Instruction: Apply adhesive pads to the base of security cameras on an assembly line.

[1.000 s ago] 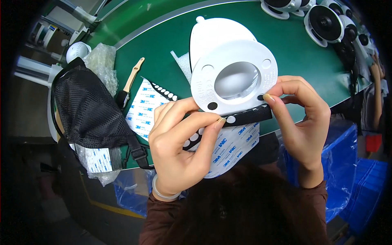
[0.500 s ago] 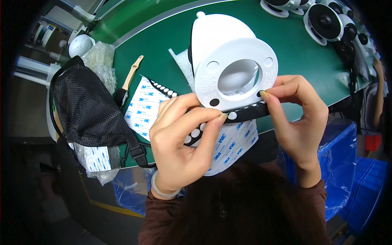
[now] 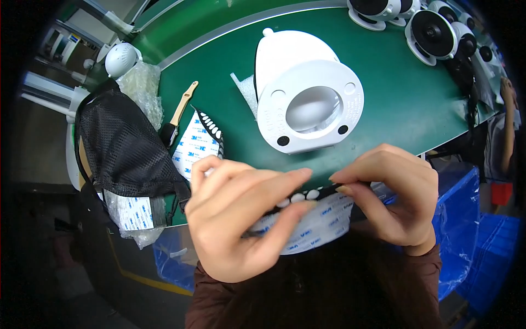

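One thin white sheet printed in blue (image 3: 320,229), edged with a black strip (image 3: 329,192) bearing white oval dots (image 3: 313,194), is held between two bare hands near the table's near edge, somewhat blurred. Its right end is pinched by the thumb and index finger of the right hand (image 3: 400,192), their tips brought nearly together on the strip. By the left hand (image 3: 233,219) the dotted edge is flanked, thumb and index fingertips apart; whether its other fingers grip the sheet cannot be told. At twelve o'clock from the sheet, apart from both hands, a rounded white plastic device with a ring-shaped base (image 3: 266,118) is seen on the green table (image 3: 394,82), two black round pads (image 3: 282,141) stuck on the base's lower part. At ten o'clock, another white sheet with dotted black edging (image 3: 189,151) is laid beside a dark watch with a beige strap (image 3: 183,104); farther out, a black mesh bag (image 3: 120,145) is placed. White round devices with black faces (image 3: 433,34) are clustered at one o'clock. At two o'clock a co-worker's arm (image 3: 509,109) is glimpsed; at three, blue plastic sheeting (image 3: 457,219) is seen.
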Tool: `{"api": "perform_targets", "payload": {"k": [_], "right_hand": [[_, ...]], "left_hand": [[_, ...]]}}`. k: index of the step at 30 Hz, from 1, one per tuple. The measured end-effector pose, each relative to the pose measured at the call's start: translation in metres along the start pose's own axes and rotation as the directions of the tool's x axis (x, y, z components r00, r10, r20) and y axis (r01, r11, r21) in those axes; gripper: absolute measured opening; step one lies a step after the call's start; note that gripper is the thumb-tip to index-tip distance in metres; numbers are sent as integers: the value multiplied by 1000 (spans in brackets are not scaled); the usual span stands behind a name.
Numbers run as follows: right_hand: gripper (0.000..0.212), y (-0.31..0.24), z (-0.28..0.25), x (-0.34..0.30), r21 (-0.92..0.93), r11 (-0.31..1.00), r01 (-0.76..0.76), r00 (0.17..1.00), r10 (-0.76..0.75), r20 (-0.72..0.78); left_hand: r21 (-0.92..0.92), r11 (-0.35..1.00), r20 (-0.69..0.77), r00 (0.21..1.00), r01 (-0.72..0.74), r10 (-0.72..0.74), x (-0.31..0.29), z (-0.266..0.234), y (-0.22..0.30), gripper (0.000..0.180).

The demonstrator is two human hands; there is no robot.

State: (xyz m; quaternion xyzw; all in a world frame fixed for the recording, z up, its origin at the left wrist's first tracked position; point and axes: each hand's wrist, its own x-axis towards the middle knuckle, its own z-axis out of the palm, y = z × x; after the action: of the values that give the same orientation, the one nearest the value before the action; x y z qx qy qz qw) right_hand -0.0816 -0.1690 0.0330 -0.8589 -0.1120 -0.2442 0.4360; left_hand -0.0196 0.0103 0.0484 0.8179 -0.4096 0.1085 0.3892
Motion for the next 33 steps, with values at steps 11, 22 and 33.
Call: {"api": "perform_targets", "payload": {"k": [11,22,33], "right_hand": [[22,9,5,-1,-227,933,279,950,-302,-75],[24,2,5,1,-293,938,184,978,-205,-44],[22,4,9,6,-406,863,300,948,-316,28]], "left_hand": [[-188,981,33,999,47,-41,6,18,-6,10],[-209,977,22,999,46,-43,7,23,-11,9],[-278,952,-47,988,126,-145,4,26,-15,8]]}}
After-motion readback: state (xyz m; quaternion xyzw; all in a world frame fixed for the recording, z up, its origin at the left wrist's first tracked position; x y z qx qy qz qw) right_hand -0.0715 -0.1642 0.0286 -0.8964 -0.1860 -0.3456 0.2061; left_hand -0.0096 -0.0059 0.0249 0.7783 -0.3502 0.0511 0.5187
